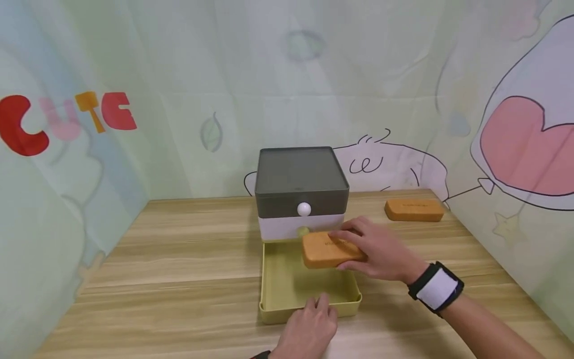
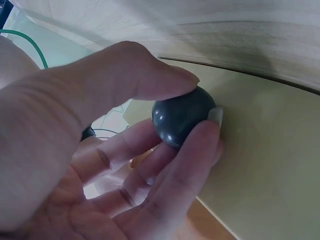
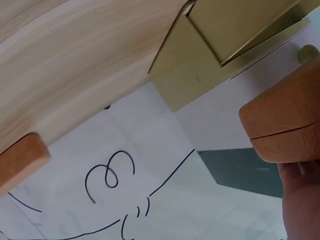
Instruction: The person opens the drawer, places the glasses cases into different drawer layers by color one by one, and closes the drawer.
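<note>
In the head view, a small drawer unit (image 1: pixel 300 169) has its yellow-green bottom drawer (image 1: pixel 287 279) pulled out. My left hand (image 1: pixel 309 324) is at that drawer's front; in the left wrist view, its thumb and fingers pinch a dark round knob (image 2: pixel 182 114) on the front panel. An orange-brown glasses case (image 1: pixel 325 252) is gripped at its right end by my right hand (image 1: pixel 381 249), over the back part of the drawer. From the right wrist, the case (image 3: pixel 285 117) appears closed, a seam running along its side. No object shows inside the visible part of the drawer.
A second orange-brown case (image 1: pixel 413 210) lies at the back right of the wooden table (image 1: pixel 202 249). Above the pulled-out drawer are a white drawer (image 1: pixel 278 228) and a dark grey one with a white knob (image 1: pixel 304 209). Printed cloth (image 1: pixel 179 124) hangs around the table.
</note>
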The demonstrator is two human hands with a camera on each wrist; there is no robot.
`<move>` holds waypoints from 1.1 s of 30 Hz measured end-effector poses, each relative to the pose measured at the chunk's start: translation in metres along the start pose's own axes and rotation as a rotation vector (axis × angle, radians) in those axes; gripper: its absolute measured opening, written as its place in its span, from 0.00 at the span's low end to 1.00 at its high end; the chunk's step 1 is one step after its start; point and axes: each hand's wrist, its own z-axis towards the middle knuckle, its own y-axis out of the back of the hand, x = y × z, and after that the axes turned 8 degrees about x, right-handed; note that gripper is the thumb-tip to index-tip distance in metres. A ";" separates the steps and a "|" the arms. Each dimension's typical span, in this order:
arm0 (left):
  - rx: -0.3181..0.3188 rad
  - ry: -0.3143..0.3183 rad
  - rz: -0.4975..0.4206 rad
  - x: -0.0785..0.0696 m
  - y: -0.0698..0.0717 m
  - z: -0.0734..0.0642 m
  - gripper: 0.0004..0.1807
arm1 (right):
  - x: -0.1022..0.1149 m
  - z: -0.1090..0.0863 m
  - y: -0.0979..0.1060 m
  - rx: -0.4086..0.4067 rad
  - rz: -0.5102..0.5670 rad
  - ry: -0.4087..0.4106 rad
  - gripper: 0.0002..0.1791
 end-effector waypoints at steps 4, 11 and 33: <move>0.022 0.003 -0.009 0.001 0.000 0.000 0.02 | 0.008 0.010 -0.006 -0.001 -0.004 0.016 0.40; 0.082 -0.008 -0.036 0.001 0.002 0.000 0.02 | 0.018 0.025 -0.012 -0.003 -0.004 0.048 0.38; 0.097 -0.017 -0.065 0.003 0.004 0.002 0.02 | 0.032 0.040 -0.041 0.099 -0.021 -0.025 0.35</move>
